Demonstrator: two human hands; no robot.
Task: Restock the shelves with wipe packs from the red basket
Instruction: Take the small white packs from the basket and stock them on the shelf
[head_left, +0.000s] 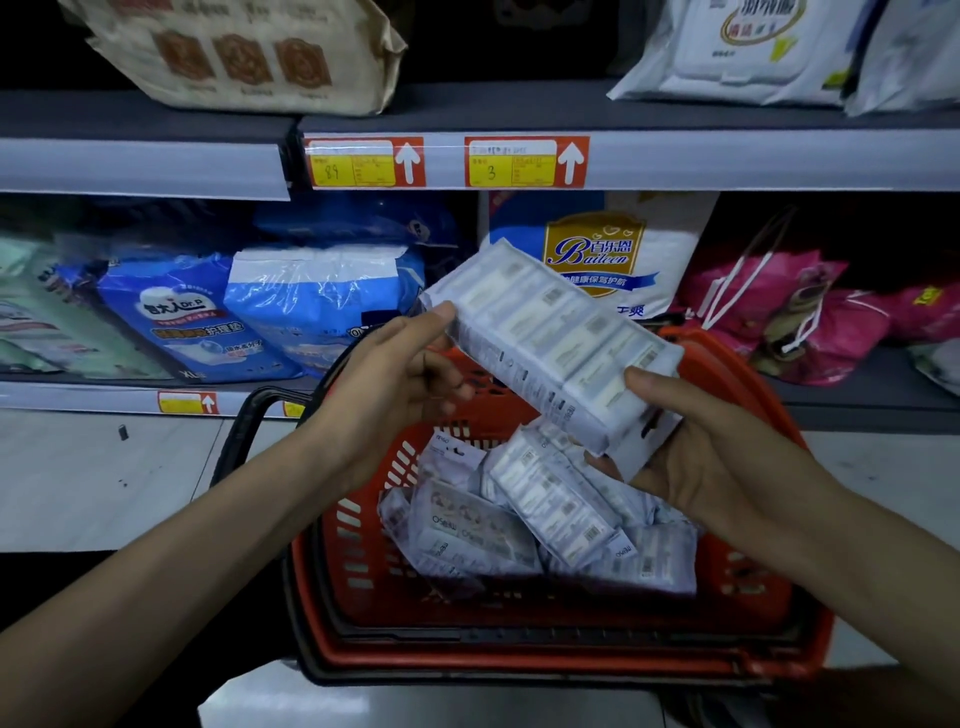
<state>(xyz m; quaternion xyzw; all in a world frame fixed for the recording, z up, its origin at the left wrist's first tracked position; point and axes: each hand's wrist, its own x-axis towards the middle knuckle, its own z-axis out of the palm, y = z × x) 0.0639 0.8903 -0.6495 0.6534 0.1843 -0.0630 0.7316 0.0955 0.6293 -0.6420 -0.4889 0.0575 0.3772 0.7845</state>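
Both hands are on one long wipe pack (550, 338), and I hold it slanted above the red basket (571, 660). My left hand (395, 384) pinches the upper, far end, thumb on top at the corner. My right hand (691, 457) grips the lower, near end, thumb laid across the top face and palm cupped under it. The pack runs between the two hands, its high end toward the lower shelf (78, 395), its low end toward me.

Below it, more wipe packs (519, 519) lie heaped in the basket, tilted every which way. The basket sits on the floor, right against the shelving, its black handle (249, 431) folded out to the left.

Now the hard parts. My fingers under the pack are hidden on both sides. The pack covers the basket's far rim and the foot of the white bag (597, 249) behind it. The print on the pack is too blurred to read. The price tags (366, 162) on the upper rail show only large figures; the small text is lost. The goods on the top shelf are cut off by the frame's edge, and the blue packs (322, 306) on the left sink into shadow.
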